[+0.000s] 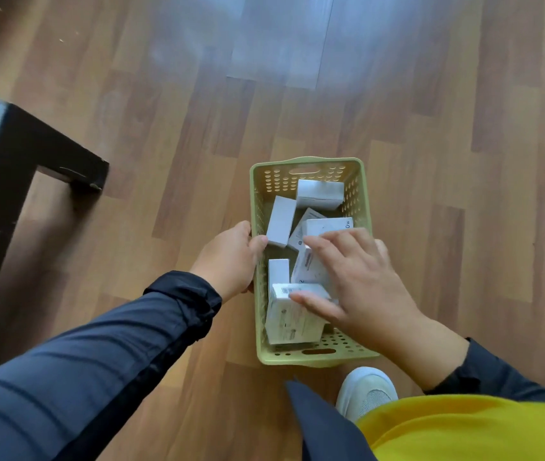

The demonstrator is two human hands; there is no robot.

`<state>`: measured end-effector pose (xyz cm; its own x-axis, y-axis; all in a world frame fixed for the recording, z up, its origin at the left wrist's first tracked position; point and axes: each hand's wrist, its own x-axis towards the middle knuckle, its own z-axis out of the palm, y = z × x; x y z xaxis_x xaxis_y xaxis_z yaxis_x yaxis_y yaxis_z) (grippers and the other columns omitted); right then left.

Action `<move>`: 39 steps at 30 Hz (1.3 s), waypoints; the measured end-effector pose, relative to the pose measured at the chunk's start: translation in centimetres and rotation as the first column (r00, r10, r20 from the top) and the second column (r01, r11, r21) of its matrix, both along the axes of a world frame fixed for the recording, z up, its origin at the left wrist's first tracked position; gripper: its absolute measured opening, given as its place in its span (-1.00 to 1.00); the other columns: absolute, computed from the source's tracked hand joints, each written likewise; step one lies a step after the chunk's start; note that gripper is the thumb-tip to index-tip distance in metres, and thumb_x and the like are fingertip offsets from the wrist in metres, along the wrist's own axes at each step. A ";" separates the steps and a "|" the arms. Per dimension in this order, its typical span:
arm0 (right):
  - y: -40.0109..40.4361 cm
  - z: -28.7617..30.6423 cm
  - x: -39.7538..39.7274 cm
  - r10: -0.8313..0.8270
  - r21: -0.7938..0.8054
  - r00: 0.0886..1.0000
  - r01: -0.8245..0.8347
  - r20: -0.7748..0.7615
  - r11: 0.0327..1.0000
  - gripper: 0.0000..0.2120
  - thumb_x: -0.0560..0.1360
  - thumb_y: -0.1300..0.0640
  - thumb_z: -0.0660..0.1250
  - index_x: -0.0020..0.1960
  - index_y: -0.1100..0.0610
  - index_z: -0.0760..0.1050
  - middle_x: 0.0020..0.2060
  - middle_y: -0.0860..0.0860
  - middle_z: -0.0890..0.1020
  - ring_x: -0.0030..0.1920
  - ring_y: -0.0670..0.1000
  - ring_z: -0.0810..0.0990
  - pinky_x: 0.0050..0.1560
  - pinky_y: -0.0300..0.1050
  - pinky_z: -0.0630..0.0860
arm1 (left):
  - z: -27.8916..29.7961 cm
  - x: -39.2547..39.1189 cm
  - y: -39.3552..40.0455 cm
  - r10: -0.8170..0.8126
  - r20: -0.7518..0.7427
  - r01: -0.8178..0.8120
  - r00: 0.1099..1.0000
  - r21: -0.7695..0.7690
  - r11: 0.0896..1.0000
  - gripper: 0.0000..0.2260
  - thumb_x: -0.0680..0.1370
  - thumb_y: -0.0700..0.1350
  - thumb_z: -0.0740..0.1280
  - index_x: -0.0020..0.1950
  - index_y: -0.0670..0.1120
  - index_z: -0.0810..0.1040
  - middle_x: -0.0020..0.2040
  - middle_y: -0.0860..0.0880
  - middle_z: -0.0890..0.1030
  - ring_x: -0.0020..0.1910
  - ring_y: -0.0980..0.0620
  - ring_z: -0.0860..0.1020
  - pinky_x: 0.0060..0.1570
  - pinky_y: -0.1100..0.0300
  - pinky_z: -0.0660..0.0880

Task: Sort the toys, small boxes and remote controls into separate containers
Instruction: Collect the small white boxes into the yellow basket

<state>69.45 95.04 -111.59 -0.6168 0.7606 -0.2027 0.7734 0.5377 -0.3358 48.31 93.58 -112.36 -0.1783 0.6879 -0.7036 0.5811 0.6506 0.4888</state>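
Note:
A pale green perforated basket (307,163) is held above the wooden floor and contains several small white boxes (281,221). My left hand (227,257) grips the basket's left rim, thumb over the edge. My right hand (357,277) is spread over the boxes on the basket's right side, fingers apart and resting on a white box (289,322) near the front; whether it also holds the right rim is hidden.
A dark table leg (48,151) stands on the floor at the left. A white shoe (367,390) shows below the basket, beside yellow clothing (483,430). Wooden floor (447,161) surrounds everything.

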 end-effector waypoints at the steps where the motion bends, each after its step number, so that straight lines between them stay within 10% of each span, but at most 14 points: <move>1: 0.2 -0.1 -0.1 -0.072 0.030 0.997 0.072 -0.020 0.997 -0.35 0.48 -0.35 0.20 0.40 0.05 0.38 0.22 0.02 0.49 0.27 0.10 0.36 0.23 0.13 0.33 | 0.0 -0.3 0.0 -0.011 -0.016 0.011 1.000 0.005 1.000 -0.74 0.70 0.08 0.11 0.11 -0.06 0.47 -0.08 -0.11 0.67 -0.19 -0.14 0.68 -0.18 -0.09 0.67; 9: 1.4 -2.1 -1.2 -0.276 -0.047 0.959 0.278 0.060 0.959 -0.42 0.53 0.07 0.28 0.51 0.07 0.20 0.54 0.05 0.09 0.53 0.15 0.05 0.45 0.23 0.25 | 0.2 -2.1 -0.4 -0.079 -0.183 0.091 0.980 0.057 0.994 -0.68 0.71 0.10 0.07 0.06 -0.12 0.45 -0.08 -0.16 0.65 -0.12 -0.22 0.62 -0.04 -0.22 0.58; 14: 0.8 -2.8 -1.5 -0.452 -0.221 0.886 0.423 -0.102 0.879 -0.32 0.51 0.06 0.13 0.58 -0.07 -0.03 0.58 0.03 0.04 0.36 0.18 0.40 0.20 0.06 0.46 | -0.3 -2.1 -0.7 -0.213 -0.258 0.225 0.942 0.019 0.974 -0.74 0.72 0.02 0.05 0.05 -0.14 0.39 -0.13 -0.08 0.57 -0.17 -0.15 0.58 -0.15 -0.08 0.54; 17: 0.5 -3.3 -1.4 -0.468 -0.293 0.873 0.416 -0.136 0.861 -0.33 0.47 -0.11 -0.03 0.55 -0.23 -0.12 0.35 -0.13 0.34 0.10 -0.08 0.46 -0.01 -0.18 0.40 | -0.9 -1.9 -0.6 -0.233 -0.293 0.249 0.927 0.015 0.968 -0.77 0.71 -0.04 0.04 0.13 -0.17 0.38 -0.13 -0.09 0.55 -0.18 -0.13 0.53 -0.16 -0.01 0.44; 24: 0.6 -0.7 -3.5 -0.573 -0.379 0.811 0.496 -0.121 0.781 -0.67 0.64 -0.19 -0.07 0.34 -0.51 0.04 -0.03 -0.64 0.27 0.01 -0.61 0.29 -0.24 -0.59 0.38 | 0.4 -3.5 0.3 -0.126 -0.208 0.132 0.970 0.014 0.991 -0.77 0.70 -0.10 0.06 -0.16 -0.05 0.28 -0.24 -0.05 0.48 -0.32 0.01 0.40 -0.36 0.08 0.26; 30: -0.4 5.9 -6.0 -0.511 -0.292 0.854 0.467 -0.096 0.835 -0.30 0.41 -0.22 -0.18 0.55 -0.16 0.01 0.30 -0.13 0.37 0.06 -0.19 0.35 -0.06 -0.35 0.29 | 6.9 -5.2 -1.9 -0.008 -0.221 0.024 0.975 0.071 0.997 -0.76 0.69 -0.11 0.05 -0.17 -0.06 0.30 -0.26 -0.06 0.50 -0.35 0.00 0.42 -0.42 0.12 0.22; 39: -4.3 24.2 -9.7 -0.546 -0.250 0.821 0.500 -0.166 0.829 -0.46 0.61 0.11 0.10 0.55 -0.12 0.09 0.37 -0.11 0.39 0.10 -0.25 0.31 -0.04 -0.42 0.26 | 25.9 -8.8 -6.0 0.033 -0.238 0.006 0.971 0.162 0.987 -0.78 0.69 -0.03 0.07 -0.09 -0.03 0.40 -0.23 0.01 0.54 -0.28 0.06 0.50 -0.33 0.09 0.32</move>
